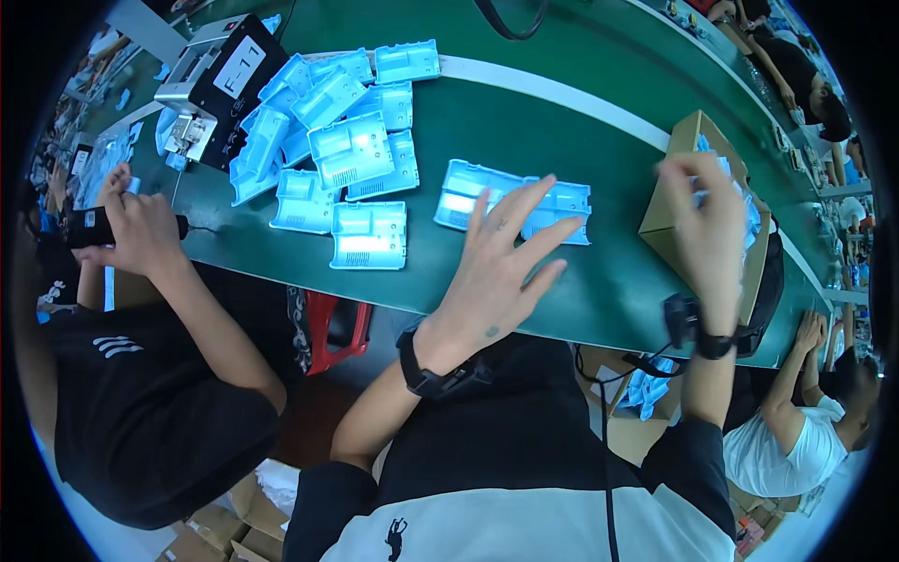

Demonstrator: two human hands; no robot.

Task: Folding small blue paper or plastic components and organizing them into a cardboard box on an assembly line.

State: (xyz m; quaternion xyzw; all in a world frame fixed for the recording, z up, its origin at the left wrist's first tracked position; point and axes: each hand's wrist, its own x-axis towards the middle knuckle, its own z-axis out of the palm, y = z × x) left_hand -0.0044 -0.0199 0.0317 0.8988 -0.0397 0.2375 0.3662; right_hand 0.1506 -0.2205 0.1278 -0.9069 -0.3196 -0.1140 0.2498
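Note:
My left hand (501,258) is open, its fingers spread over two light-blue plastic shells (473,187) that lie end to end on the green table. Whether the fingertips touch the shells is hard to see. At the near side of a cardboard box (676,201) is my right hand (707,211), smeared by motion, so its fingers cannot be made out. Blue pieces (749,211) show inside that box, partly hidden behind this hand.
A heap of similar blue shells (351,150) covers the table's left part, beside a black machine (234,80). On the left a co-worker's hand (140,229) holds a black cylindrical tool (89,228). Below the table edge, another carton (646,389) holds blue pieces.

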